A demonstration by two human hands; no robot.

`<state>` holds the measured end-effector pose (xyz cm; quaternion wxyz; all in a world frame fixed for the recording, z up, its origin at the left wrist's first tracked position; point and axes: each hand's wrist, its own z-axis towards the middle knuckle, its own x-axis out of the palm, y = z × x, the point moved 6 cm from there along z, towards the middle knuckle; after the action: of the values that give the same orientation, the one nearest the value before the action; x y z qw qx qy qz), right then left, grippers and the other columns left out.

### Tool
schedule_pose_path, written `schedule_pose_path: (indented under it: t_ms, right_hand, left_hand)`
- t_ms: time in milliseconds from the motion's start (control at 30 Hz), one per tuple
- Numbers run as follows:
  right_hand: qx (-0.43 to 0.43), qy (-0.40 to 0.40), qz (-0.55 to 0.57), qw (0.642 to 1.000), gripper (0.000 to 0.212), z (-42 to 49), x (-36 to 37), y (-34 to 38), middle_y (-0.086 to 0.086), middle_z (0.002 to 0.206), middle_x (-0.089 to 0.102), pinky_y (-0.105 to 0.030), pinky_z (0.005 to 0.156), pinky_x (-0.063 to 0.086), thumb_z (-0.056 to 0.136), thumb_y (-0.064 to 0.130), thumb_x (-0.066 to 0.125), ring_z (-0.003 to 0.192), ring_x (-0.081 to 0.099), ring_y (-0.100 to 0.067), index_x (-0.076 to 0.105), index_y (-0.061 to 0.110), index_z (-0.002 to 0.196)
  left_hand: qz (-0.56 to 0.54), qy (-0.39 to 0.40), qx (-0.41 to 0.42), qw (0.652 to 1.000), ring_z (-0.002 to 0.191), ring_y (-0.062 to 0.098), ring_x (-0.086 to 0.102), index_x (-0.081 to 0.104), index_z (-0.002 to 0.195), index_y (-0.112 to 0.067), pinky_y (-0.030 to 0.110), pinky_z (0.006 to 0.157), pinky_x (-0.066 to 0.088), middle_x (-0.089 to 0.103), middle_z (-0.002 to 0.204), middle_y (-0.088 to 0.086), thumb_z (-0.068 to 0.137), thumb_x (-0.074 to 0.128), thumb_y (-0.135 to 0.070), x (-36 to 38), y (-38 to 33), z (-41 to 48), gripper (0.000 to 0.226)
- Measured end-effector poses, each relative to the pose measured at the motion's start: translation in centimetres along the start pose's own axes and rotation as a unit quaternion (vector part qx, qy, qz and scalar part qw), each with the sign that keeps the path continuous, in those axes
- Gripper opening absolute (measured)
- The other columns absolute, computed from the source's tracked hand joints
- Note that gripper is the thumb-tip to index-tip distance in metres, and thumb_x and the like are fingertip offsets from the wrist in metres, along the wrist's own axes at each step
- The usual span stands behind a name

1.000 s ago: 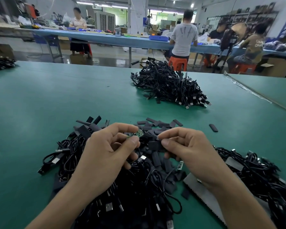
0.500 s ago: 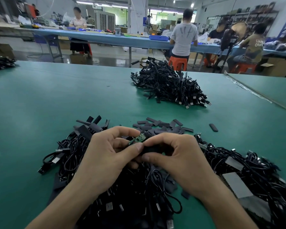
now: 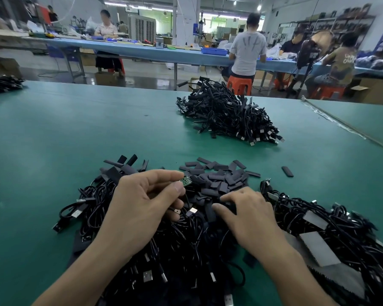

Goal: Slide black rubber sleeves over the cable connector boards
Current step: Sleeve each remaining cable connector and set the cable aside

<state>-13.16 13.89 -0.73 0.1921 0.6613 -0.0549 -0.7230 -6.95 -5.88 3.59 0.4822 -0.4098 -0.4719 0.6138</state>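
Left hand [image 3: 142, 202] pinches a bare green connector board [image 3: 186, 181], right hand [image 3: 250, 215] rests slack-fingered on the loose black sleeves [image 3: 221, 180]; far cable pile [image 3: 228, 115] looks sleeved, near cable heap [image 3: 186, 250] not yet done.

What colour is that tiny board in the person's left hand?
The board is green; the head view shows it.
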Motion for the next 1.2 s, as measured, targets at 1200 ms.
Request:
schedule_pose_path:
  t_ms: [1200]
  right_hand:
    - [-0.171, -0.069, 0.379, 0.907, 0.029, -1.8, -5.5, 4.6, 0.021, 0.089, 0.073, -0.011, 0.075, 0.049, 0.071, 0.022, 0.086, 0.085, 0.069, 0.001, 0.077, 0.037, 0.094]
  left_hand:
    - [-0.065, 0.025, -0.061, 0.996, 0.064, 0.023, 0.073, 0.079, 0.087, -0.018, 0.021, 0.057, 0.056, 0.075, 0.075, 0.016, 0.064, 0.080, -0.023, 0.1, -0.2, -0.1, 0.024]
